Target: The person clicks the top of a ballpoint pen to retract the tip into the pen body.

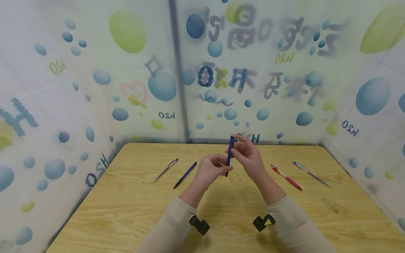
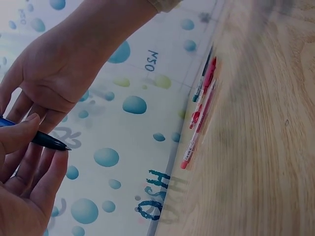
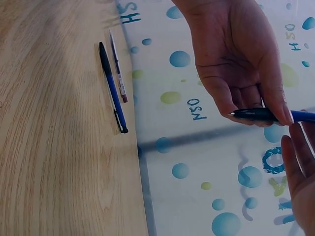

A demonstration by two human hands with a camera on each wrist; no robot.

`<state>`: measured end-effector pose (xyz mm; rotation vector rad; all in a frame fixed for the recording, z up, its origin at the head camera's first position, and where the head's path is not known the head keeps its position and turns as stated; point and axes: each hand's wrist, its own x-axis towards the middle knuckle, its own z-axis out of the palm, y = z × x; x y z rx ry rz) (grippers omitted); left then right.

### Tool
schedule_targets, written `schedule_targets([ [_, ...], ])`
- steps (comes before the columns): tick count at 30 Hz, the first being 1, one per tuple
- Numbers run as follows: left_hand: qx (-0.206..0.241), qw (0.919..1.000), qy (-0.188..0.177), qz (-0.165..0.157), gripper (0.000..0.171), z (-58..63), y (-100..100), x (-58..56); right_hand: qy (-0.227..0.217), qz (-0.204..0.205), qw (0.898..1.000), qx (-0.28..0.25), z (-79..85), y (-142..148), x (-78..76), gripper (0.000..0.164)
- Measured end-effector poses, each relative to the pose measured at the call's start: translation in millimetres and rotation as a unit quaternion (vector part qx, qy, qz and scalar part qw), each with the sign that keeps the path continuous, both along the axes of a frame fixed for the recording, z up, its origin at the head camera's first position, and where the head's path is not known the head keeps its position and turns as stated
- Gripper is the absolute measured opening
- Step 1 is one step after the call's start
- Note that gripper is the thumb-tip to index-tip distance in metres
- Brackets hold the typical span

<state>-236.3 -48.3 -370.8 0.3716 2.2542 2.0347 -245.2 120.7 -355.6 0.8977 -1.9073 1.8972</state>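
Note:
A blue ballpoint pen [image 1: 229, 153] with a black grip stands almost upright above the table, held between both hands. My left hand [image 1: 212, 169] pinches its lower part between thumb and fingers. Around the upper part are the thumb and fingers of my right hand [image 1: 249, 156]. In the left wrist view the pen's black end [image 2: 49, 141] shows a small metal tip sticking out. A similar blue pen [image 1: 185, 175] lies on the table to the left, beside a clear pen with a dark red end [image 1: 166, 170].
On the wooden table [image 1: 227, 218], to the right, lie a red pen [image 1: 286, 177] and a clear pen with a blue end [image 1: 311, 174]. Another clear pen with a red end [image 2: 199, 125] lies near them in the left wrist view. A patterned curtain [image 1: 202, 105] borders the table.

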Motion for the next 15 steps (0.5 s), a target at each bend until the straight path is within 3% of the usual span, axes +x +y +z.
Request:
schedule_targets([
  [7,0.001,1.0000,0.001,-0.007,0.014,-0.9,-0.4,0.3,0.004,0.007,1.000,-0.001,-0.6,0.4,-0.3,0.041],
  [15,-0.014,0.9997,-0.007,-0.018,0.018,-3.0,-1.9,-0.8,-0.012,-0.015,1.000,0.019,3.4,4.3,1.8,0.042],
])
